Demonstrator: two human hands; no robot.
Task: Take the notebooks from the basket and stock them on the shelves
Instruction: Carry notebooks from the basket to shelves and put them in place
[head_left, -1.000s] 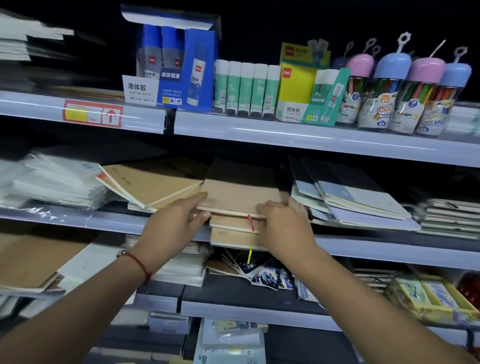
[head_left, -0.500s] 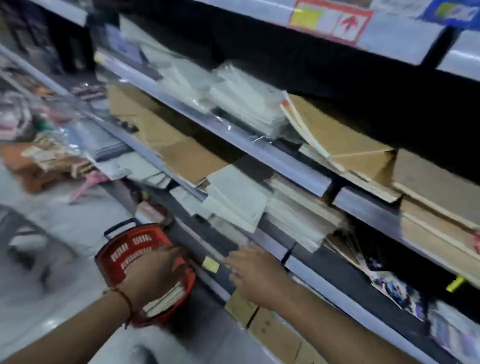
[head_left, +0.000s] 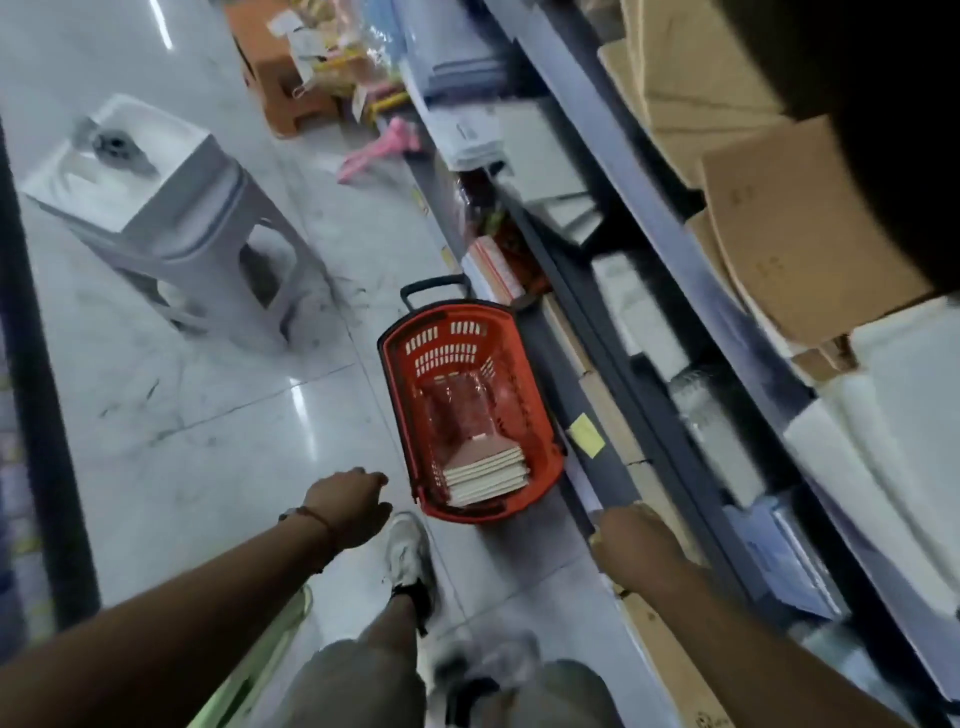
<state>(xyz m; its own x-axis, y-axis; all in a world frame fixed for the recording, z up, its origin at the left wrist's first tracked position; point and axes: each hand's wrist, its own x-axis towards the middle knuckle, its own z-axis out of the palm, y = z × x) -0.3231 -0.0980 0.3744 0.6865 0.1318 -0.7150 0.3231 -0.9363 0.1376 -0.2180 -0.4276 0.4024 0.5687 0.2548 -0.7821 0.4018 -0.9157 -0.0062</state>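
A red plastic basket (head_left: 400, 415) stands on the floor against the foot of the shelving. A small stack of brown-covered notebooks (head_left: 485, 470) lies in its near end. My left hand (head_left: 350, 506) hangs just left of the basket's near corner, fingers loosely curled, holding nothing. My right hand (head_left: 631, 540) is to the right of the basket, over the lowest shelf edge, also holding nothing. Brown notebooks (head_left: 789, 228) lie stacked on the shelves (head_left: 675, 260) at the upper right.
A white plastic stool (head_left: 171, 218) stands on the tiled floor at the left. An orange stool (head_left: 291, 83) and pink items lie farther down the aisle. My feet are just behind the basket. White and plastic-wrapped paper packs fill the lower shelves.
Both hands left the notebook stack on the shelf and dropped toward the floor. My view swung down from the shelves to the basket.
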